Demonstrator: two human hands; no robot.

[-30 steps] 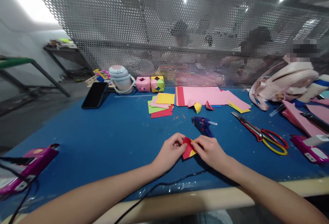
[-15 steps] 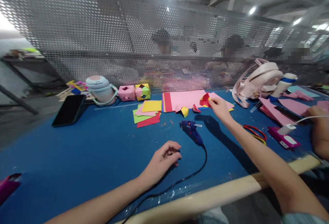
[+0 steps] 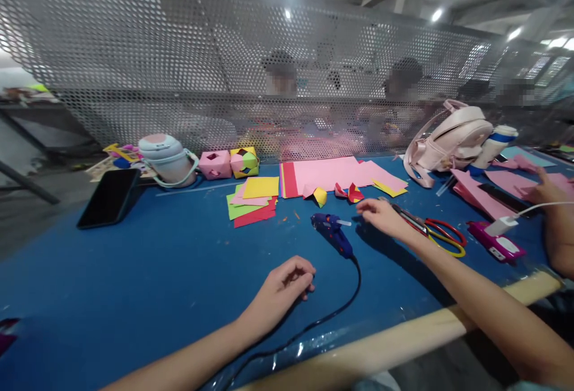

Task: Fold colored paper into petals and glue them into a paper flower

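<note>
My left hand (image 3: 287, 288) rests on the blue tabletop, loosely curled and holding nothing, below the blue glue gun (image 3: 334, 234). Over the table on the right, my right hand (image 3: 383, 217) is empty, its fingers stretched toward a red and yellow folded paper piece (image 3: 355, 194). That piece sits beside a small red and pink folded piece (image 3: 340, 190) and a yellow and pink one (image 3: 318, 195). Behind them lie pink paper sheets (image 3: 325, 171). Partly behind my right forearm are scissors (image 3: 446, 238) with red and yellow handles.
Coloured paper squares (image 3: 253, 202) lie left of centre. Along the back stand two paper balls (image 3: 215, 164), a lidded cup (image 3: 168, 161) and a pink backpack (image 3: 452, 137). A phone (image 3: 110, 196) lies left. At right are a magenta device (image 3: 495, 240) and another person's hand (image 3: 550, 194).
My right hand has set down the red and yellow folded paper beside the small red one, let go, and drawn back toward me. My left hand has hardly moved. The scissors show more fully.
</note>
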